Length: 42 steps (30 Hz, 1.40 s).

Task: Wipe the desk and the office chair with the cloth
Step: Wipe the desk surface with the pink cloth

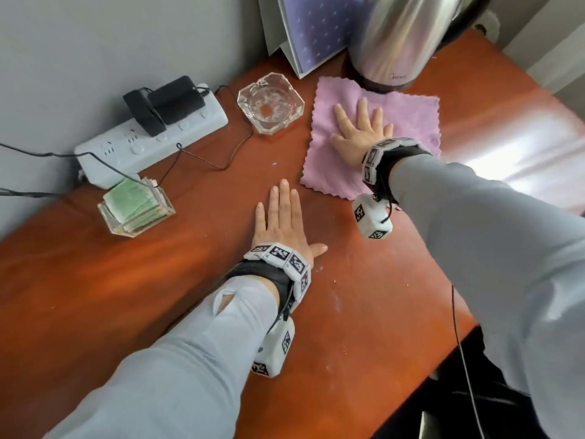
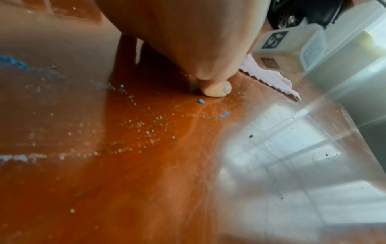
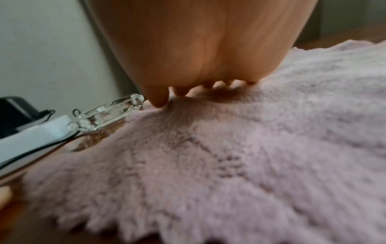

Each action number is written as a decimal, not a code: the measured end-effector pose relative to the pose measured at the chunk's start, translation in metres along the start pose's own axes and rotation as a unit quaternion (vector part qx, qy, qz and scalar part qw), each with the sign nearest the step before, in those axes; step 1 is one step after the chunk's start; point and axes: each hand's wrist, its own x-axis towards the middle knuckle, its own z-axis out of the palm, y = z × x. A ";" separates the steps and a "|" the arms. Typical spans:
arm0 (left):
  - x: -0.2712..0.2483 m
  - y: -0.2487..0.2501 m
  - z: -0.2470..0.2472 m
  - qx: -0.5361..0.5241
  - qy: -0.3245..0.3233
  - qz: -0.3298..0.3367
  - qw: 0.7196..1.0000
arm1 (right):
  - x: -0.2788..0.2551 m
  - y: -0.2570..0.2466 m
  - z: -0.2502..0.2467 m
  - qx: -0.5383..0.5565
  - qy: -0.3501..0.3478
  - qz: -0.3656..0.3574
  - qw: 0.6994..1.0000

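Between ashtray (image 1: 270, 103) and kettle (image 1: 402, 39), right hand (image 1: 361, 131) presses cloth (image 1: 411, 122), fingers spread; left hand (image 1: 281, 220) lies flat, fingers together, on bare desk (image 1: 364, 312).

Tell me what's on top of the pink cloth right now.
The right hand lies flat on the pink cloth, fingers spread. The kettle stands at its far edge; whether its base overlaps the cloth cannot be told. The desk beneath the cloth is covered.

We observe a glossy, scratched wood-look bench (image 1: 95, 280), a fluffy matt cloth (image 1: 411, 122), a brushed-metal kettle (image 1: 402, 36) and a clear glass ashtray (image 1: 270, 103).
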 end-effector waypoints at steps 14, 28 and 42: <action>-0.008 -0.008 -0.004 -0.017 0.025 0.039 0.999 | -0.119 0.007 0.057 -0.054 -0.010 -0.050 0.997; 0.018 -0.036 -0.020 -0.046 -0.043 -0.043 0.997 | -0.012 -0.006 -0.002 0.108 0.051 -0.003 0.993; 0.012 -0.032 -0.017 -0.053 -0.005 -0.044 0.998 | -0.037 -0.015 0.029 -0.079 0.021 -0.076 0.994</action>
